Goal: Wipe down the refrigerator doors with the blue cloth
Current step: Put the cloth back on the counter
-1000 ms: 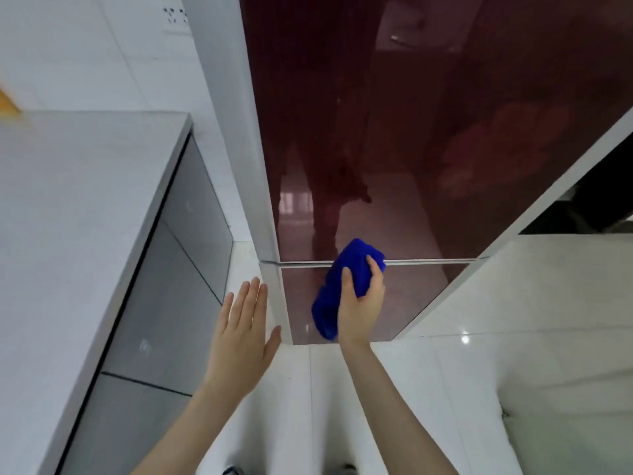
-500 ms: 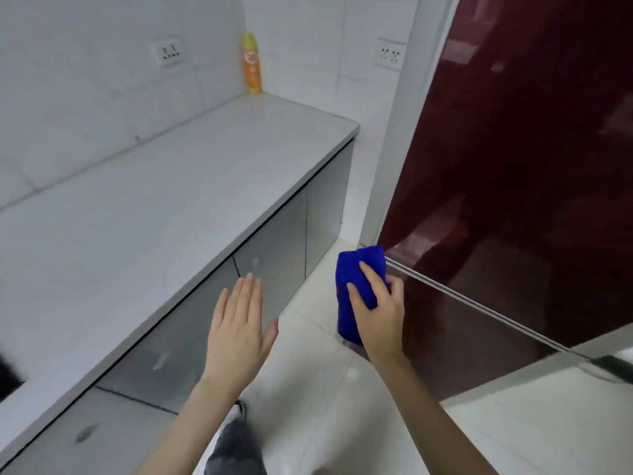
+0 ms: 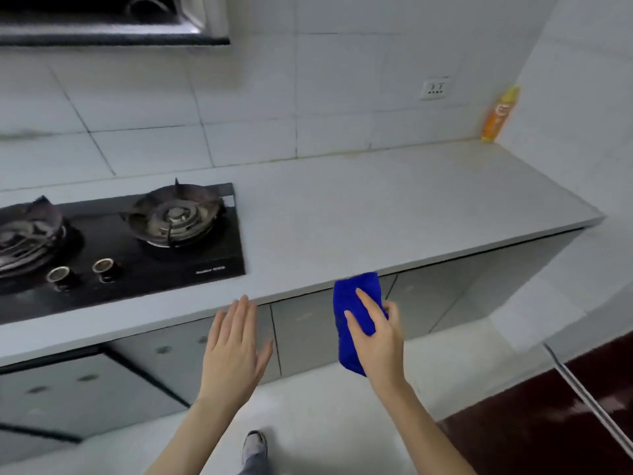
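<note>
My right hand (image 3: 376,341) grips the folded blue cloth (image 3: 352,303) in mid-air, in front of the grey cabinet fronts just below the counter's front edge. The cloth hangs from my fingers and touches nothing else. My left hand (image 3: 233,351) is held flat with fingers apart and holds nothing, level with the counter edge. Only a dark red corner of the refrigerator door (image 3: 534,426) with its metal strip shows at the bottom right, well clear of the cloth.
A grey countertop (image 3: 376,207) runs across the view. A black two-burner gas stove (image 3: 120,241) sits on its left part. An orange spray bottle (image 3: 498,114) stands in the far right corner by a wall socket (image 3: 434,88). A range hood (image 3: 102,22) hangs top left.
The view has swung left, from the refrigerator to the counter and stove. My right hand has carried the cloth off the refrigerator door. My left hand stays open beside it.
</note>
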